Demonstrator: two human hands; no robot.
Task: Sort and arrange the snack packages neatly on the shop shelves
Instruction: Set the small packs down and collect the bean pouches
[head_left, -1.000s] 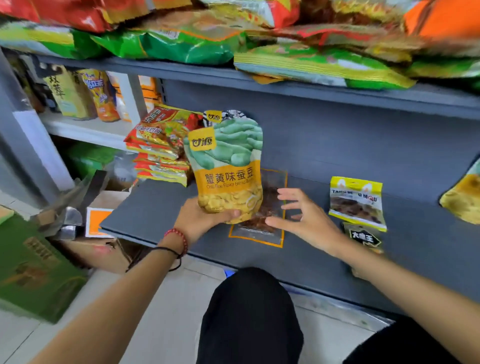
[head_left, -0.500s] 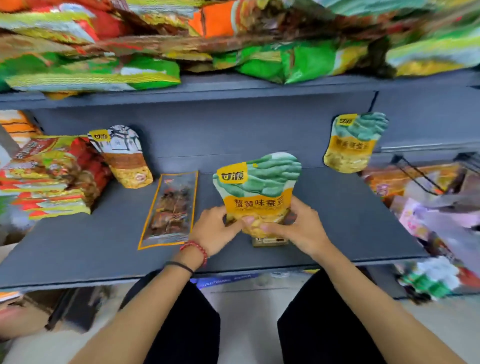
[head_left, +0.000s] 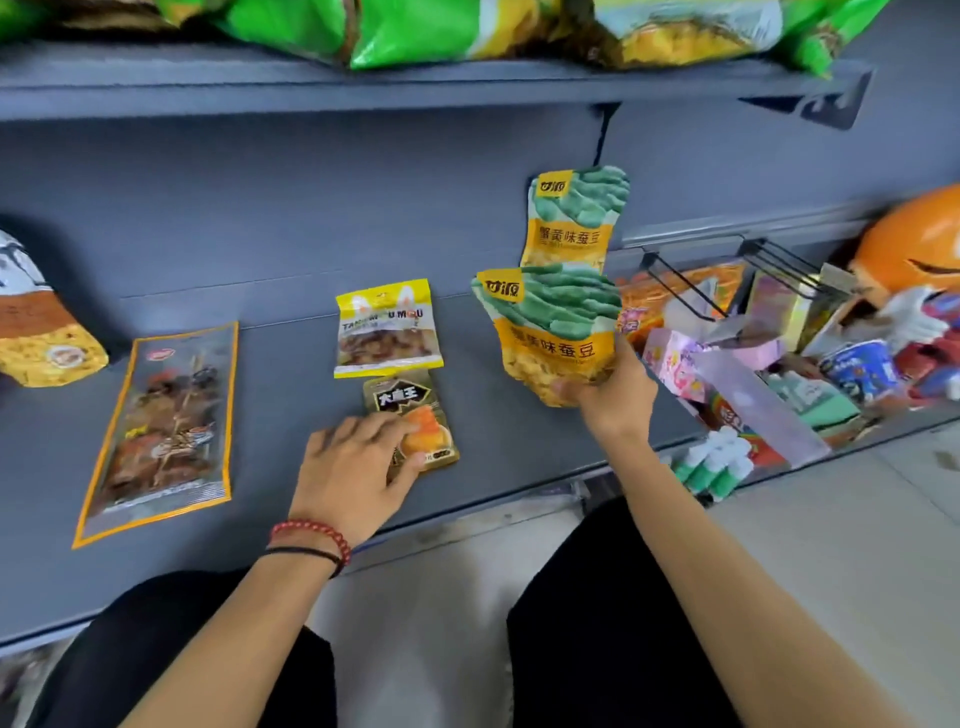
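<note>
Grey metal shelving fills the view, and the lower shelf (head_left: 280, 395) has a handful of snack packets spread across it. The person's right hand (head_left: 615, 400) grasps a green-and-yellow broad bean pouch (head_left: 550, 332) by its bottom edge, fingers curled under it and thumb behind, holding it upright above the right end of the shelf. Just behind it a second, matching pouch (head_left: 571, 218) stands leaning against the back panel, its lower edge hidden by the held one. The left hand (head_left: 348, 462) lies palm down on the near part of a small black-and-gold packet (head_left: 405, 397) that is flat on the shelf; the fingers are spread over it, only lightly bent, not clasped round it. Touching that packet's far edge is a yellow packet with brown pieces (head_left: 387, 330), tilted up toward the back. Farther left a long clear skewer packet with an orange border (head_left: 166, 426) lies flat, and at the left edge a brown, white and yellow pouch (head_left: 41, 332) is partly cut off. A red bead bracelet (head_left: 311, 532) and a thin black band circle the left wrist. Overhead, the upper shelf (head_left: 311, 83) carries green crisp bags (head_left: 415, 31). To the right, past black wire dividers (head_left: 685, 286), a jumble of mixed goods includes a pink box (head_left: 675, 358) and a round orange object (head_left: 914, 244).
</note>
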